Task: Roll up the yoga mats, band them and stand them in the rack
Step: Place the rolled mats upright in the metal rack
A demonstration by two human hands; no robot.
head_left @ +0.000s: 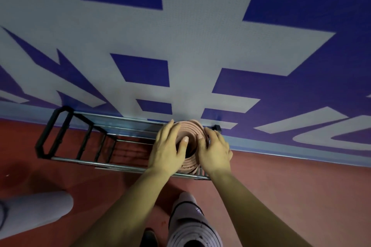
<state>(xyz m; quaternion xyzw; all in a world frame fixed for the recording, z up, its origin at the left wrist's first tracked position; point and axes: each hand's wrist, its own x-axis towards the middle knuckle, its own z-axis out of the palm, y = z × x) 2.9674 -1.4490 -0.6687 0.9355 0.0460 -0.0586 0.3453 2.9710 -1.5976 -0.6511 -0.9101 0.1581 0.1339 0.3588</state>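
Head view: pink yoga mat (191, 127), rolled in a loose spiral with a dark hollow core, stands upright in the right end of the metal rack (120, 119) by the wall. Left hand (168, 146) pinches its rim, thumb in core. Right hand (214, 148) curls over the opposite edge. Two grey rolled mats (34, 212) on the red floor (281, 186) nearby.

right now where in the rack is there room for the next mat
In the rack, the bays left of the pink mat, up to the black end frame, are bare. The right end is crowded: left hand and right hand hold the pink mat there.
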